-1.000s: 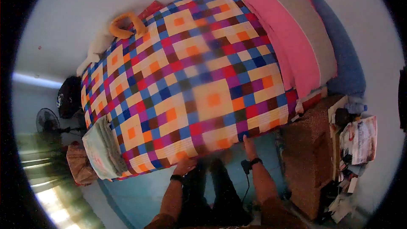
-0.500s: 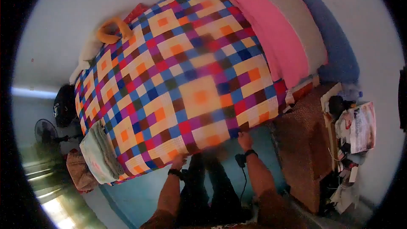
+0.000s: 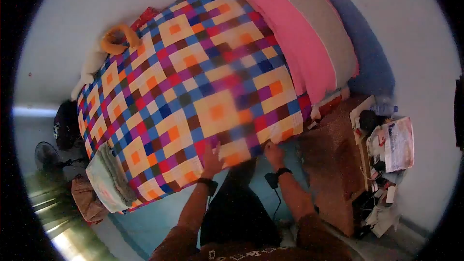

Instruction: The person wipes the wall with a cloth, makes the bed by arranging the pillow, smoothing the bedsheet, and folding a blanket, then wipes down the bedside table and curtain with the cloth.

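presently, checked bedspread (image 3: pixel 216 112) lies beyond both hands, over the bed, spreading away from them to left and right; its near edge runs beneath the left hand and meets the right. left hand (image 3: pixel 211 158) open, fingers reaching forward on the cloth just in from that edge. right hand (image 3: pixel 274 153) at the edge itself, fingers bent; cannot tell whether cloth is pinched between them.

main risk, as judged: uneven force. if the right hand tugged while the left bore down, the cloth between would likely ruck and the squares skew.

far to the left of the left hand, folded cloth (image 3: pixel 108 181) rests at the near corner. judged liable to slide off if the bedspread under it were dragged.

beyond the right hand, up and to the right, pink and grey pillow (image 3: pixel 309 34) overlaps the cloth; its weight could hold that end back and cause slanting creases.

at the right wrist, black box (image 3: pixel 271 180) with cable (image 3: pixel 277 205) hanging below; a sweep of the arm could catch it on the bed edge. right of the right hand, brown cabinet (image 3: pixel 328 159) stands near; a wide elbow might knock it.
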Demonstrator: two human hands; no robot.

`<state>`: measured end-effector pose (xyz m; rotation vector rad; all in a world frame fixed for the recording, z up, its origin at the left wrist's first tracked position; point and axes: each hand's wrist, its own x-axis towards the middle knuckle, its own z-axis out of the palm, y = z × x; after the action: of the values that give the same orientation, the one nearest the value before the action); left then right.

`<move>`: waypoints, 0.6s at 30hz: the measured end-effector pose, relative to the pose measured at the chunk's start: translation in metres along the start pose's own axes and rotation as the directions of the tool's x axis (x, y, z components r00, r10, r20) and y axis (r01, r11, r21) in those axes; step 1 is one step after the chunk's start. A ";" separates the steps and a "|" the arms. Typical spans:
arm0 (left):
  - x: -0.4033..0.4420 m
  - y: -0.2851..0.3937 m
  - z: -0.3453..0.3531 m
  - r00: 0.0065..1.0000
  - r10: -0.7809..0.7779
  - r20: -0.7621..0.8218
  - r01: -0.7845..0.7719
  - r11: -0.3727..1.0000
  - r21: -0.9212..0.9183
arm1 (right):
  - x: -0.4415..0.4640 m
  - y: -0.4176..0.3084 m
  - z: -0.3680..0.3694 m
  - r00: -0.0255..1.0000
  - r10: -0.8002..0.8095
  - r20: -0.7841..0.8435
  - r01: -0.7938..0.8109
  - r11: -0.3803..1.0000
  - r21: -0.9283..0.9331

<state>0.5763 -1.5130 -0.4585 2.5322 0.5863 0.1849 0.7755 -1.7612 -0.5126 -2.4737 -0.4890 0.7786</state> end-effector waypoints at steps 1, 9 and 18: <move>-0.013 -0.023 0.045 0.989 0.042 0.141 -0.057 0.993 0.106 | 0.008 -0.026 -0.009 0.999 -0.034 -0.006 0.034 0.999 -0.023; -0.014 0.010 0.054 0.892 -0.047 0.450 -0.021 0.989 0.144 | 0.087 -0.111 -0.029 0.908 -0.412 0.081 0.416 0.861 -0.293; -0.005 -0.005 0.045 0.826 -0.027 0.562 0.022 1.000 0.015 | 0.152 -0.040 -0.118 0.961 -0.271 -0.054 0.212 0.848 -0.485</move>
<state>0.5808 -1.5324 -0.4999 2.4090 0.3734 -0.5657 0.9576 -1.6986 -0.4716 -2.8002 -1.0312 0.4358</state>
